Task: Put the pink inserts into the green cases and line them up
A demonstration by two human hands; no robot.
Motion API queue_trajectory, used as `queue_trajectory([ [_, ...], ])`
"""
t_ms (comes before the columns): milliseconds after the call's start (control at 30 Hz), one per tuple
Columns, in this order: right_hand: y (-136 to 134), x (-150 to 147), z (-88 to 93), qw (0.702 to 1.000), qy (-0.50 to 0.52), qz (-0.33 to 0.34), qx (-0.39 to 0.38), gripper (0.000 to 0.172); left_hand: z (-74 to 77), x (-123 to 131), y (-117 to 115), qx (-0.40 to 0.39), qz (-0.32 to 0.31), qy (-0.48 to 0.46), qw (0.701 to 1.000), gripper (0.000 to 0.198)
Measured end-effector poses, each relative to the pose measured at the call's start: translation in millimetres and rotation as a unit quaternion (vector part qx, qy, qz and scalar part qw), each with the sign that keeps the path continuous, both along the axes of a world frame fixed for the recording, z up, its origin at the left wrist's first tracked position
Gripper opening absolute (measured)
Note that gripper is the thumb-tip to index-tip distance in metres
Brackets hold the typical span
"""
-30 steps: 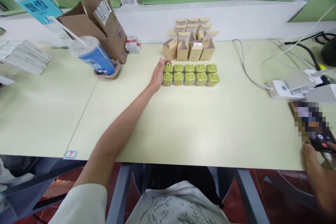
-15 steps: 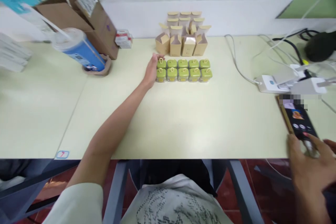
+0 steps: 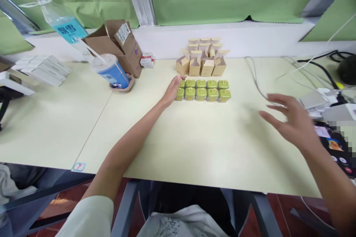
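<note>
Two rows of small clear jars with green ring-topped lids [image 3: 201, 93] stand close together on the table. My left hand [image 3: 172, 90] rests at the left end of these rows, fingers stretched out along the side of the end jars and partly hidden behind them. In the air over the right half of the table is my right hand [image 3: 292, 118], slightly blurred, its fingers apart and nothing in them. Right behind the jars, several small tan cardboard boxes [image 3: 207, 67] stand in rows with their top flaps up.
On the left are a blue cup with a straw [image 3: 114, 74] in a holder, a bottle with blue liquid [image 3: 68, 26], an opened brown carton [image 3: 125, 50] and white boxes [image 3: 41, 68]. At right lie a lit phone [image 3: 333, 146], a power strip [image 3: 345, 113] and cables [image 3: 254, 76].
My right hand has come away from the phone, moving left and forward over the table. My left hand stays beside the jars. The camera view has tilted up and turned slightly left.
</note>
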State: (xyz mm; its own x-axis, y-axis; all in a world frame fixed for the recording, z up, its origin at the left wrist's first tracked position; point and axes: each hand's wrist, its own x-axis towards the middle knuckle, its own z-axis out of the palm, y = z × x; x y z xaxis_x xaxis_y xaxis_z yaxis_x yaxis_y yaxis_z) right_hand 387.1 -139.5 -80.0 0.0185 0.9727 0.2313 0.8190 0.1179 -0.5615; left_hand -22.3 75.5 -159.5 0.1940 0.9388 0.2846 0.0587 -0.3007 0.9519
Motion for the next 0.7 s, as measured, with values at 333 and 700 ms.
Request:
queue_trajectory([
  [333,151,-60,-26.6,0.965,0.119,0.199,-0.124,0.152,7.3,4,-6,0.010,0.027,0.017,0.999,0.082],
  [700,176,-71,0.5,0.954,-0.082,0.266,-0.110,0.142,48.8,-23,-2,0.085,-0.008,0.158,0.984,0.086],
])
